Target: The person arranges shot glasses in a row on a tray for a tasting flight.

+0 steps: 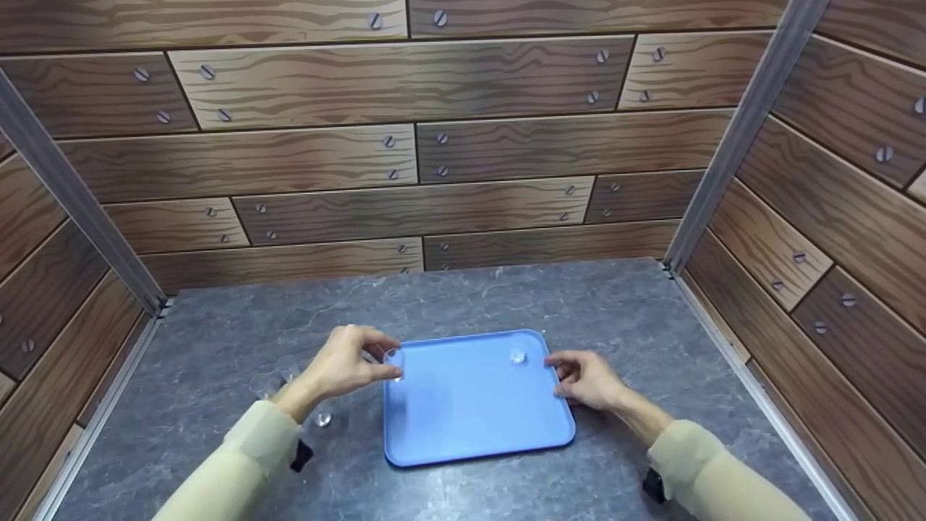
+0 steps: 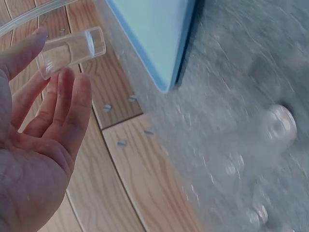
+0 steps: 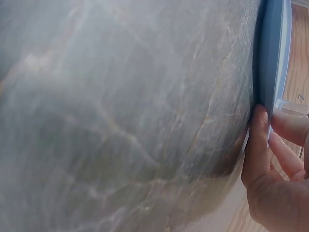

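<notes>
My left hand (image 1: 349, 365) pinches a small clear glass (image 2: 72, 50) between thumb and fingers, above the far left corner of a blue tray (image 1: 470, 405). In the left wrist view the glass lies tilted nearly on its side. The tray rests on the table, and a second clear glass (image 1: 518, 354) stands on it near its far right corner. At the tray's right edge, my right hand (image 1: 589, 378) grips the rim, with fingers on both sides of it in the right wrist view.
Another clear glass (image 1: 323, 420) stands on the dark marbled table (image 1: 615, 304), left of the tray. More clear glasses (image 2: 234, 164) sit nearby, partly hidden by my left wrist in the head view. Wood-patterned walls (image 1: 434, 152) enclose the table at the back and sides.
</notes>
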A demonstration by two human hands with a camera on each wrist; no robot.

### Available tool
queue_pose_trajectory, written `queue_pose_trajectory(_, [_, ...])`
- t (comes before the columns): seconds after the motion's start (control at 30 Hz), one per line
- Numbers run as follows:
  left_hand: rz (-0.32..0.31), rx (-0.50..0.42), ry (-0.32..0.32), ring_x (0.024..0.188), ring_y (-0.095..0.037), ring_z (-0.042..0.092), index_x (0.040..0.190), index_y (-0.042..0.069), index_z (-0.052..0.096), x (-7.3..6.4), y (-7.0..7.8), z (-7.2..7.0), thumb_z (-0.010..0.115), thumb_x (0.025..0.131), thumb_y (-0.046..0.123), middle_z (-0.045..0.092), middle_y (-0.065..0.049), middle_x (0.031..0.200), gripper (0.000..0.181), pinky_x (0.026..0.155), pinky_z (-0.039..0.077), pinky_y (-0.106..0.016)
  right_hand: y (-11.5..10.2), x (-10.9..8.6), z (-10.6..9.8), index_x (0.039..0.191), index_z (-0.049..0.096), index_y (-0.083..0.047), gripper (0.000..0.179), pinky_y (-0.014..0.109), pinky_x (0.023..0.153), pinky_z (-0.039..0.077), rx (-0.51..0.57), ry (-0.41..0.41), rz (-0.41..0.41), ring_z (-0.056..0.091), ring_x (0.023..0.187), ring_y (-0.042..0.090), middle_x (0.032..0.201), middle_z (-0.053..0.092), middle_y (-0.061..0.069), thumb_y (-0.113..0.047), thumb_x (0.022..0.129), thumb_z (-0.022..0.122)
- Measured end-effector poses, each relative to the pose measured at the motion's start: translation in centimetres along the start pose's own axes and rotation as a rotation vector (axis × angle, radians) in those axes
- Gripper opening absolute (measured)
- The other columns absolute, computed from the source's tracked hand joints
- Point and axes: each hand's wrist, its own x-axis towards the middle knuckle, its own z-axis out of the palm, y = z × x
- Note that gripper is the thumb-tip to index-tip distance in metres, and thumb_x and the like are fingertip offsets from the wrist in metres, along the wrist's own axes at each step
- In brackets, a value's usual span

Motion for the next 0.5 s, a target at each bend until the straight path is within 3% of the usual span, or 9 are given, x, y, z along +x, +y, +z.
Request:
queue_pose_trajectory(0.3, [0.010,-0.016,0.011,0.095,-0.019,0.081,0.122,0.008,0.086,3.2,0.8,3.3,0.096,0.088,0.023,0.087,-0.016,0.112,0.039,0.080,0.067,-0.032,0.0,0.0,0.0,0.142,0.068,0.011,0.058,0.022,0.062,0.059,0.031,-0.008,-0.016,0.062,0.079,0.013,0.102,0.067,0.016,0.015,0.085,0.076])
queue_pose_trajectory(0.5, [-0.025,-0.049,0.022,0.095,-0.018,0.080,0.123,0.006,0.085,5.2,1.7,5.8,0.097,0.087,0.024,0.087,-0.012,0.109,0.042,0.084,0.068,-0.037,0.3,0.0,0.1,0.142,0.067,0.013,0.058,0.020,0.061,0.057,0.039,-0.008,-0.029,0.061,0.078,0.015,0.102,0.068,0.017,0.015,0.085,0.076])
